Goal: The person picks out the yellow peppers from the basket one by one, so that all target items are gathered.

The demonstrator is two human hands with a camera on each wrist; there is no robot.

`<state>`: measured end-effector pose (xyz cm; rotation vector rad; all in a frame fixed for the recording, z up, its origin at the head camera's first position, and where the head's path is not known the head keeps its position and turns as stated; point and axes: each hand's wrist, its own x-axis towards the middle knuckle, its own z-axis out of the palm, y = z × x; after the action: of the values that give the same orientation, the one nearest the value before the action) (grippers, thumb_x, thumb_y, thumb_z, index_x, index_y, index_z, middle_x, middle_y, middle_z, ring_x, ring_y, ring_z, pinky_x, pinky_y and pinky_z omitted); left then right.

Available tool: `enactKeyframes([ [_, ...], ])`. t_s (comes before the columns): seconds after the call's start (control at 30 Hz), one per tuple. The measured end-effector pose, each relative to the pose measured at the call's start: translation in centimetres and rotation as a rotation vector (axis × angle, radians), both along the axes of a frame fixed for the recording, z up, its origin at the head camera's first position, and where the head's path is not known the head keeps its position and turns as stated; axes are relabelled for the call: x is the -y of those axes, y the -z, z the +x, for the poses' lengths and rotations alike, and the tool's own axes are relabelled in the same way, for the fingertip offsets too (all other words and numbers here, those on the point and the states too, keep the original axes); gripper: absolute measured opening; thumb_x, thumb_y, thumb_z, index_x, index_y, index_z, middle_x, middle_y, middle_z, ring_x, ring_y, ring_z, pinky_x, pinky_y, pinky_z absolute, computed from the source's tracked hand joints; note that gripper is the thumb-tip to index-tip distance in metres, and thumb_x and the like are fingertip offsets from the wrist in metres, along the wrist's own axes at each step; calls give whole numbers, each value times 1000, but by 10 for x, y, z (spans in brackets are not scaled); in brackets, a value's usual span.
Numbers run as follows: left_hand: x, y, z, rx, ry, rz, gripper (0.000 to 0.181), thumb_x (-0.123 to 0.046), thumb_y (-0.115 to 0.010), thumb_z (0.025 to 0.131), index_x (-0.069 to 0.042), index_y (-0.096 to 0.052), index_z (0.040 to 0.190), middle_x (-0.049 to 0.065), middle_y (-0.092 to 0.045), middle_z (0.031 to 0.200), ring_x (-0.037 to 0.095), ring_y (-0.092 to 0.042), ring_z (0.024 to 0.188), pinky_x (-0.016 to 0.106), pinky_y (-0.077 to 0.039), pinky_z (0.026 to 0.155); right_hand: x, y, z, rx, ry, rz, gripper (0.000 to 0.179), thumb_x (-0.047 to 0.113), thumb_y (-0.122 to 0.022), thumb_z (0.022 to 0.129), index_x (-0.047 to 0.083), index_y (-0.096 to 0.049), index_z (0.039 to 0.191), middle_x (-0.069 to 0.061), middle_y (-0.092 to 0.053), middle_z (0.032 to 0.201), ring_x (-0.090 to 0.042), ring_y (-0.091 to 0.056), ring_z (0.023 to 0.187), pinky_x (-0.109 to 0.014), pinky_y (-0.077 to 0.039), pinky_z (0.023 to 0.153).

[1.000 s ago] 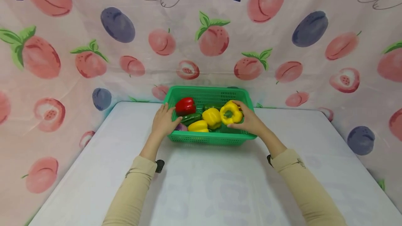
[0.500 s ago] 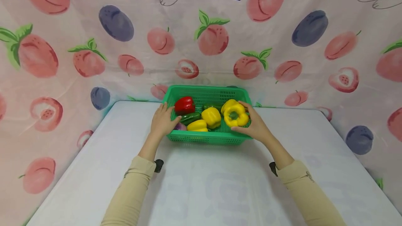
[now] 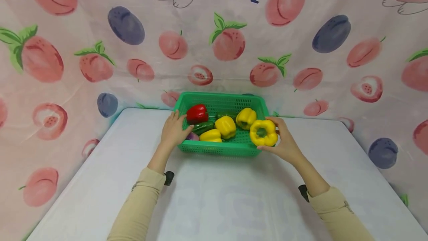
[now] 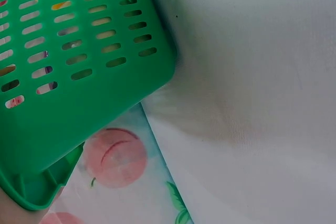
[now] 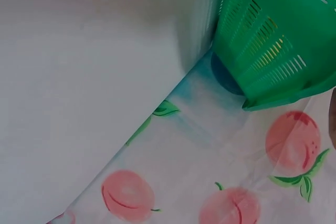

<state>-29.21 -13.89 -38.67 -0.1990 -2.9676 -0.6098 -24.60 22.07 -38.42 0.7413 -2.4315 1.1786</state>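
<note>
My right hand pinches a yellow bell pepper between thumb and fingers in the head view, its stem facing me. That pepper is held over the right front corner of a green plastic basket. My left hand rests on the basket's left rim with fingers spread, the thumb reaching over the inside. In the basket lie a red bell pepper, a dark green cucumber-like vegetable, several yellow bell peppers and a purple vegetable, mostly hidden. The left wrist view shows the basket's slotted side.
The basket stands at the back of a white table, close to a fruit-printed cloth. A second dark green vegetable lies at the basket's back. The right wrist view shows the basket's other end and the table edge.
My right hand has moved right and toward me with the yellow bell pepper, from inside the basket to its right front corner. Another yellow pepper behind it has come into view. My left hand stays put.
</note>
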Motion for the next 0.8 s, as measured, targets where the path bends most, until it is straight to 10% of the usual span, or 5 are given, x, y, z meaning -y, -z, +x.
enactKeyframes([
  [0.2,1,2,-1,5,-9,-10,62,-42,-48,95,-2,-40,142,27,-19,153,41,-14,144,50,-14,119,-11,-2,9,40,24,-62,83,-2,-82,66,2,-36,135,-13,-47,131,4,-42,105,-7,-36,89],
  [0.47,2,2,-2,1,-4,-19,62,-43,-47,95,-2,-40,142,26,-19,153,41,-14,144,50,-14,119,-25,-1,13,-4,57,-105,86,-9,-76,69,5,-32,141,21,-41,128,7,-41,110,-3,-31,95],
  [0.8,2,4,-2,-7,4,-7,62,-43,-47,95,-2,-40,142,27,-19,153,42,-13,144,51,-14,119,-35,13,12,-24,25,-159,75,-13,-62,80,-8,-15,139,0,-35,128,1,-37,110,-1,-30,96],
])
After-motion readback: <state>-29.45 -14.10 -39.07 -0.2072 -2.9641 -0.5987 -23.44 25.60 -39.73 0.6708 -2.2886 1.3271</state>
